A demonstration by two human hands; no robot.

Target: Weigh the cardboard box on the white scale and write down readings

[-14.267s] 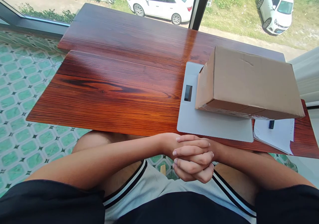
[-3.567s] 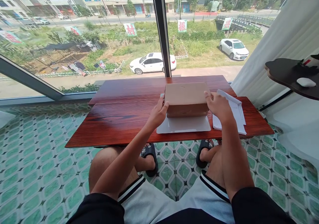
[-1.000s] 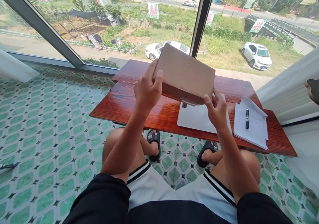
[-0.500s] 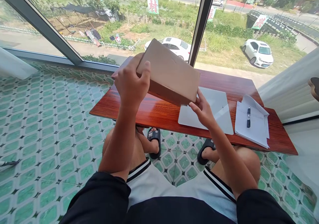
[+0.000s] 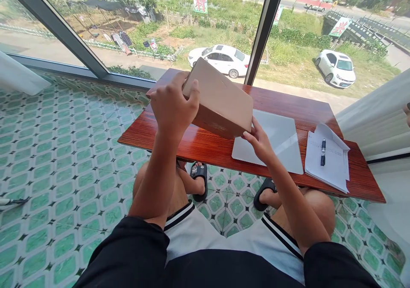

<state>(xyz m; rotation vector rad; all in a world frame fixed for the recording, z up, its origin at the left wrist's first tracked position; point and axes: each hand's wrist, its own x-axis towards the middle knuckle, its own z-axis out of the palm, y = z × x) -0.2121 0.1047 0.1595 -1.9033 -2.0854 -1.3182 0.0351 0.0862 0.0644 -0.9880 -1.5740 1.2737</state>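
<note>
The left hand [image 5: 173, 104] is clamped on the left end of the box [image 5: 221, 91], thumb on its top face, the other fingers mostly hidden. The right hand [image 5: 261, 143] grips the box's near right corner, thumb and fingers partly spread around it. The box is tilted above the table [image 5: 141, 130], to the left of the scale [image 5: 278, 143], overlapping it in view. Just right of the scale lies paper [image 5: 335, 166], bearing a pen [image 5: 323, 152]. Beyond the scale rises a dark window post [image 5: 264, 32].
</note>
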